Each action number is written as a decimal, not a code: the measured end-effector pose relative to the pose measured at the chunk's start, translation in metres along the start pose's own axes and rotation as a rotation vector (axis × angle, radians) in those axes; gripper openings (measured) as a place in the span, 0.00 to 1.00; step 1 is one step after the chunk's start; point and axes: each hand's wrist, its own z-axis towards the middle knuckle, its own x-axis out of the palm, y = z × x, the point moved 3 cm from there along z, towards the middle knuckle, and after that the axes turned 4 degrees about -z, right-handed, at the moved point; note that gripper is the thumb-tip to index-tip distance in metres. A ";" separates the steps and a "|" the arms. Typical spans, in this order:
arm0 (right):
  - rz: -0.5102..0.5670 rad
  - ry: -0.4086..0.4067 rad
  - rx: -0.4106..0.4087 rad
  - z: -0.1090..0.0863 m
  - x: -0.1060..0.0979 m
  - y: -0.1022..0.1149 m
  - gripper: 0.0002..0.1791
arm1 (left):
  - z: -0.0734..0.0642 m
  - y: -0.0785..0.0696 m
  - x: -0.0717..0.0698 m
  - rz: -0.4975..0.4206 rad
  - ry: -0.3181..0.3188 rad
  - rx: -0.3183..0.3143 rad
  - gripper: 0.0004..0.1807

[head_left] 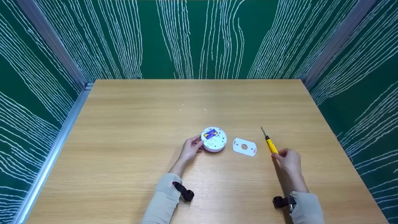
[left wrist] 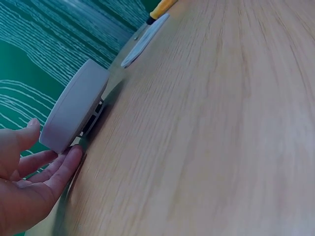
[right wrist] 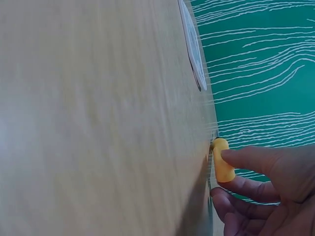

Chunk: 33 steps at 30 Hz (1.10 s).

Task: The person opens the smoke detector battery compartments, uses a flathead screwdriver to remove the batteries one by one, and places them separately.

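Note:
A round white smoke detector (head_left: 214, 143) bears a purple-and-yellow battery (head_left: 210, 134) in its upward face. My left hand (head_left: 191, 148) grips its left edge, with the thumb at one side and the fingers (left wrist: 66, 169) beneath the rim. In the left wrist view the detector (left wrist: 76, 105) leans at a slant close over the table. Over on the right, my right hand (head_left: 289, 160) pinches the yellow handle end of a screwdriver (head_left: 271, 145) between thumb and fingers. Its metal shaft points away from me. Between both hands lies a flat white mounting plate (head_left: 239, 150) with a round hole.
The wooden table (head_left: 108, 149) carries a few tiny white scraps (head_left: 205, 109) beyond the detector. Green walls (head_left: 199, 37) with wavy white lines stand behind the table and along both sides. A metal rail (head_left: 46, 165) runs beside the left edge.

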 end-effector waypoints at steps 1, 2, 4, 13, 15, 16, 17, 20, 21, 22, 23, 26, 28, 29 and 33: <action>0.004 -0.017 -0.004 0.000 0.000 0.000 0.14 | 0.000 0.000 0.001 0.002 0.000 -0.007 0.22; 0.012 -0.031 -0.003 0.000 0.001 -0.001 0.14 | 0.000 0.001 0.001 0.003 -0.002 -0.014 0.22; 0.030 -0.054 0.001 -0.001 0.002 -0.002 0.14 | 0.001 0.002 0.002 0.002 -0.010 -0.032 0.23; 0.132 -0.130 0.038 -0.004 0.001 -0.005 0.17 | 0.002 0.007 0.009 -0.039 -0.022 -0.078 0.31; 0.158 -0.164 0.037 -0.004 0.001 -0.005 0.16 | 0.002 0.006 0.011 -0.049 -0.019 -0.068 0.33; 0.173 -0.176 0.044 -0.004 0.001 -0.005 0.16 | 0.002 0.006 0.012 -0.051 -0.019 -0.061 0.33; 0.187 -0.188 0.050 -0.004 0.002 -0.005 0.17 | 0.002 0.006 0.012 -0.053 -0.020 -0.059 0.34; 0.229 -0.217 0.073 -0.004 0.002 -0.005 0.17 | 0.003 0.005 0.013 -0.055 -0.017 -0.053 0.36; 0.240 -0.225 0.081 -0.004 0.002 -0.005 0.17 | 0.003 0.006 0.013 -0.056 -0.015 -0.053 0.36; 0.252 -0.237 0.081 -0.005 0.002 -0.005 0.17 | 0.003 0.006 0.013 -0.057 -0.016 -0.055 0.37; 0.258 -0.254 0.077 -0.005 0.001 -0.005 0.17 | 0.003 0.006 0.013 -0.059 -0.014 -0.054 0.37; 0.275 -0.303 0.061 -0.005 0.001 -0.004 0.16 | 0.003 0.006 0.014 -0.073 -0.008 -0.048 0.38; 0.291 -0.339 0.050 -0.005 0.000 -0.004 0.15 | 0.004 0.006 0.014 -0.079 -0.002 -0.041 0.39; 0.300 -0.357 0.045 -0.005 0.000 -0.004 0.15 | 0.004 0.006 0.014 -0.084 0.002 -0.039 0.39; 0.390 -0.439 -0.016 -0.006 -0.002 -0.003 0.12 | 0.005 0.006 0.014 -0.118 0.016 -0.034 0.42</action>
